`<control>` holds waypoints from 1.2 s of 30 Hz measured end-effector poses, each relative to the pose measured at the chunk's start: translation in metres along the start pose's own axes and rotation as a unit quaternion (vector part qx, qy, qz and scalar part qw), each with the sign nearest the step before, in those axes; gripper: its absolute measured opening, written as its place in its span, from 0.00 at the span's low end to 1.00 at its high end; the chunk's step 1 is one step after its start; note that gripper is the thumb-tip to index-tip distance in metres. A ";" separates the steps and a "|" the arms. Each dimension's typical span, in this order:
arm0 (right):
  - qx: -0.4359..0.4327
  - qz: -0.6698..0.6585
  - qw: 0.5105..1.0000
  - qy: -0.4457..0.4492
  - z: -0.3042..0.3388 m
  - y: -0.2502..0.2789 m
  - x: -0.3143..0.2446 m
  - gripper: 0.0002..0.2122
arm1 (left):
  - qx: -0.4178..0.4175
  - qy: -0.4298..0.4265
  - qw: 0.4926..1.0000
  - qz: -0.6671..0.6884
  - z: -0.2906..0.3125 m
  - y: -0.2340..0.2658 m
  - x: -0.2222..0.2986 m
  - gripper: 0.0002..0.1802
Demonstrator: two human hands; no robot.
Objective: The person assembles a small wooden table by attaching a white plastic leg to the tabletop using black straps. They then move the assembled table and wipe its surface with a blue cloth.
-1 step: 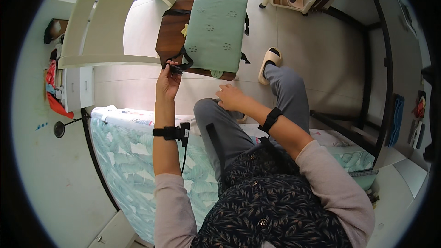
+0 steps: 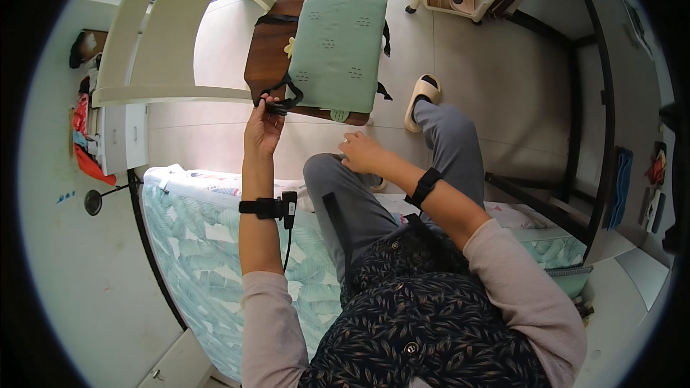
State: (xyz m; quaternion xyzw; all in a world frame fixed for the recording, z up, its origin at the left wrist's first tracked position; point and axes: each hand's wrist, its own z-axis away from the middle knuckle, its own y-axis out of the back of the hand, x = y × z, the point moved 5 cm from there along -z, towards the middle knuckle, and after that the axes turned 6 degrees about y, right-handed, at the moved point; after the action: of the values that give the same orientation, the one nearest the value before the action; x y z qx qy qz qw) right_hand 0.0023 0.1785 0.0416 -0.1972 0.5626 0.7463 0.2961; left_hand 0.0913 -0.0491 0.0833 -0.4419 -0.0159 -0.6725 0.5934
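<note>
Viewpoint: looking straight down at a person seated on the edge of a bed, knees out over a pale tiled floor (image 2: pixel 496 79).
Left hand: the left hand (image 2: pixel 262 128) reaches forward, fingers curled together and pinching a black strap (image 2: pixel 282 98) at the near corner of a green seat cushion (image 2: pixel 336 52).
Right hand: the right hand (image 2: pixel 359 151) rests on the person's grey trouser knee, fingers loosely bent, holding nothing.
Cushion: it lies flat on a dark wooden chair seat (image 2: pixel 264 57), just ahead of the knees, covering most of the wood.
Step in hand: judging by the grip, the strap is being handled at the cushion's corner; whether it is being tied or loosened cannot be told.
Bed: a mattress (image 2: pixel 194 244) with a pale green leaf-print cover.
Room: a white ladder-like frame (image 2: pixel 144 43) to the left, a beige slipper (image 2: pixel 420 97) on one foot, a dark metal frame (image 2: pixel 575 122) to the right, shelves at the far edge.
</note>
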 end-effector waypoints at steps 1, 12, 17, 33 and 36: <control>-0.014 0.004 1.000 -0.004 0.002 -0.001 0.001 0.18 | 0.019 0.013 1.000 0.001 0.004 -0.001 0.001 0.08; -0.010 -0.005 1.000 -0.002 0.006 0.003 -0.002 0.18 | -0.033 -0.002 0.997 -0.072 0.029 -0.006 0.016 0.13; 0.008 -0.038 0.999 0.014 0.001 0.005 -0.005 0.18 | -0.071 0.025 0.997 -0.015 0.035 -0.010 0.016 0.17; 0.203 -0.288 0.934 0.067 -0.021 0.080 -0.038 0.14 | -0.127 0.000 0.990 -0.068 0.053 -0.026 0.011 0.26; 0.245 -0.338 0.905 0.085 -0.028 0.090 -0.052 0.16 | -0.130 0.014 0.988 -0.080 0.056 -0.030 0.007 0.25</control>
State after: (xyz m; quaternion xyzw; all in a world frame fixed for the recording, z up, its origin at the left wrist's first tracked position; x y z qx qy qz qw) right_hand -0.0198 0.1230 0.1317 -0.3599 0.6500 0.4206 0.5207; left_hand 0.0998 -0.0150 0.1372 -0.5030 0.0448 -0.7205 0.4752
